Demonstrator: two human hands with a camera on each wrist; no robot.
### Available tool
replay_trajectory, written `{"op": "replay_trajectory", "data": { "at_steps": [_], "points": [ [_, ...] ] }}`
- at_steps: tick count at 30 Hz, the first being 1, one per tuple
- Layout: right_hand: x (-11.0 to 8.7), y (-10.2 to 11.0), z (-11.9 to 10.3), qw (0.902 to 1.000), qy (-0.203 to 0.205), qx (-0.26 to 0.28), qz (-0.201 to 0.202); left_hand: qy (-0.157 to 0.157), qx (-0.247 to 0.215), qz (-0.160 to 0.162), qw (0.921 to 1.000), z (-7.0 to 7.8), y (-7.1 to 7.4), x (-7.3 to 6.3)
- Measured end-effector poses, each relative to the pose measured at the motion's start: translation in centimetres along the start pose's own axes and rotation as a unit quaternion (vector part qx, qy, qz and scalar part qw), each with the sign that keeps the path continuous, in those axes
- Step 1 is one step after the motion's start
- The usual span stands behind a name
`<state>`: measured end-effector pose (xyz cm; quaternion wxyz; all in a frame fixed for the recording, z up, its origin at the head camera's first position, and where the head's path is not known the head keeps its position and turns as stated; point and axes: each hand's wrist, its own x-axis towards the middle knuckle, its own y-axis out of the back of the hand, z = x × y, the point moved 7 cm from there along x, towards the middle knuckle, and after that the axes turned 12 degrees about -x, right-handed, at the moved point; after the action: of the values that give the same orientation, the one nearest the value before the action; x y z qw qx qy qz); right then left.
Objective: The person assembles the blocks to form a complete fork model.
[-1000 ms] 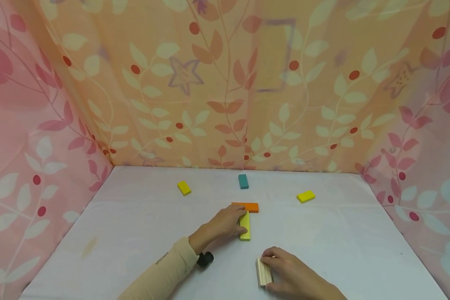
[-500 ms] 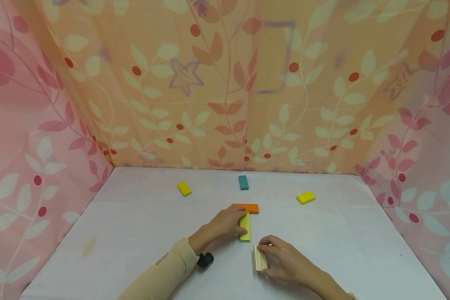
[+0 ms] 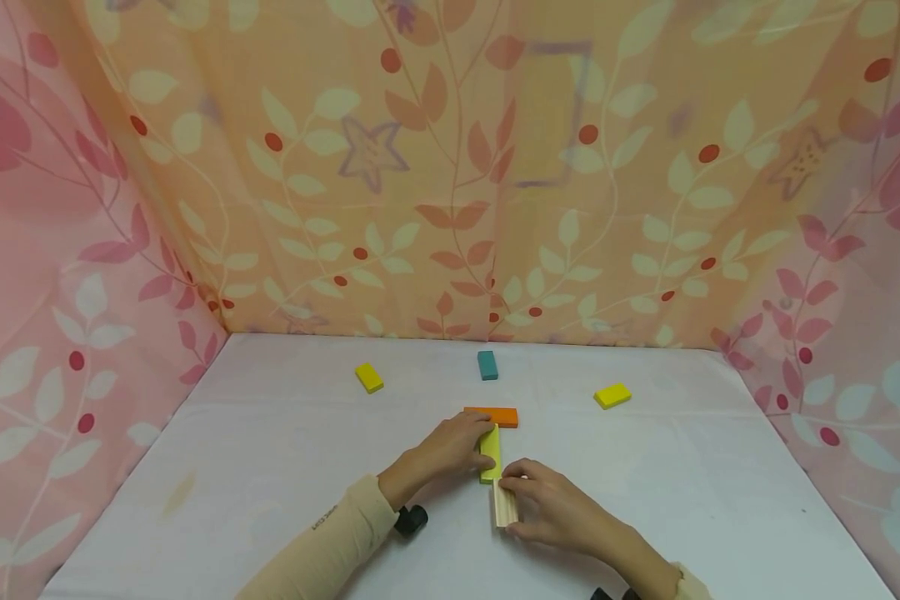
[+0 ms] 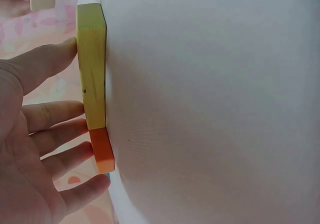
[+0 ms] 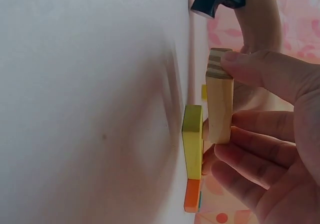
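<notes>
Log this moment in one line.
left hand: touching lime block | right hand: holding plain block above table | teal block: beyond orange block

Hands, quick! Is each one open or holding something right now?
Left hand: open, touching the yellow-green block.
Right hand: closed, holding the pale wooden block.

Under the fingers of the left hand (image 3: 457, 443), the oblong wooden block (image 4: 92, 76) is plain yellow-green; at their tips, the flat rectangular block (image 3: 504, 417) is solid orange. Between the fingers of the right hand (image 3: 558, 504), the unpainted wooden block (image 5: 220, 104) is pale cream, its end banded with brown grain. Beyond the left fingers, one small block (image 3: 487, 365) is teal, another (image 3: 369, 377) bright yellow. Farthest back from both hands' fingers, the fabric backdrop (image 3: 645, 225) is peach-orange with cream leaves, red dots and lilac star outlines.
</notes>
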<state>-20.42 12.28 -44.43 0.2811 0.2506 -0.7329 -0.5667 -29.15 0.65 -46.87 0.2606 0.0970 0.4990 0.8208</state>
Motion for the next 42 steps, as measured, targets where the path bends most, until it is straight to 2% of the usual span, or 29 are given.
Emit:
{"op": "replay_trajectory", "data": {
  "at_steps": [12, 23, 37, 42],
  "points": [
    [1.3, -1.2, 0.0, 0.9994, 0.004, -0.025, -0.024, -0.003, 0.000, 0.002, 1.0000, 0.3, 0.2, -0.1],
    [1.6, -1.5, -0.6, 0.9984, 0.026, -0.049, -0.012, -0.007, 0.003, 0.000, 1.0000, 0.3, 0.2, -0.1],
    [1.7, -1.7, -0.4, 0.9980, 0.017, -0.052, -0.031, -0.004, -0.001, -0.003, 1.0000, 0.2, 0.1, 0.0],
    [1.8, -1.6, -0.4, 0.9978, 0.027, -0.056, -0.025, -0.007, -0.005, -0.002, 1.0000, 0.3, 0.3, -0.1]
  ]
}}
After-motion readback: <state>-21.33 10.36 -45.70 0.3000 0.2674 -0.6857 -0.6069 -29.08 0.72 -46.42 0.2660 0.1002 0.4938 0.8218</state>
